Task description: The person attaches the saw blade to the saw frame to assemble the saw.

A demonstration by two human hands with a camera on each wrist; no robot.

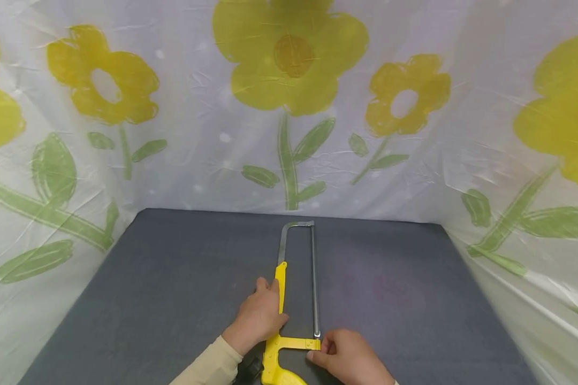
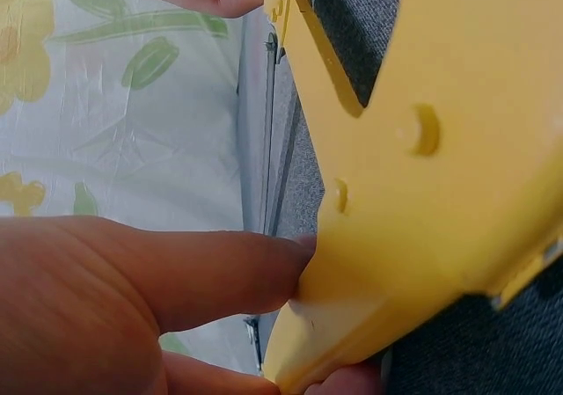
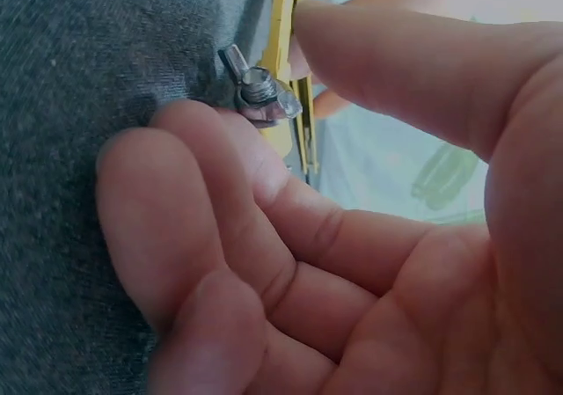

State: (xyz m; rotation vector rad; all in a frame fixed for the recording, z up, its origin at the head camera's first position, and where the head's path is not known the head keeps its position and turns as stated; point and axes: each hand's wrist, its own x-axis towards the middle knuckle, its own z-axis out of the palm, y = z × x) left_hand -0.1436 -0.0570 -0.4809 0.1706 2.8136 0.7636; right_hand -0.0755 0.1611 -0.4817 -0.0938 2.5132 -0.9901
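Note:
A hacksaw (image 1: 298, 343) with a yellow frame lies on the dark table, its steel front bow pointing to the far edge. Its blade (image 1: 314, 283) runs along the right side. My left hand (image 1: 257, 315) grips the yellow frame along its back, thumb on the near side. At the blade's near end, my right hand (image 1: 354, 355) has its fingers curled about the frame's corner. A metal wing nut (image 3: 258, 87) on a threaded stud sits there, between my thumb and index finger. The thumb tip touches the yellow frame in the right wrist view.
A dark grey cloth covers the table (image 1: 197, 251). White sheeting (image 1: 188, 160) with yellow flowers hangs behind it and along both sides. Beside the saw's handle is a small black object (image 1: 249, 370), partly hidden by my left sleeve.

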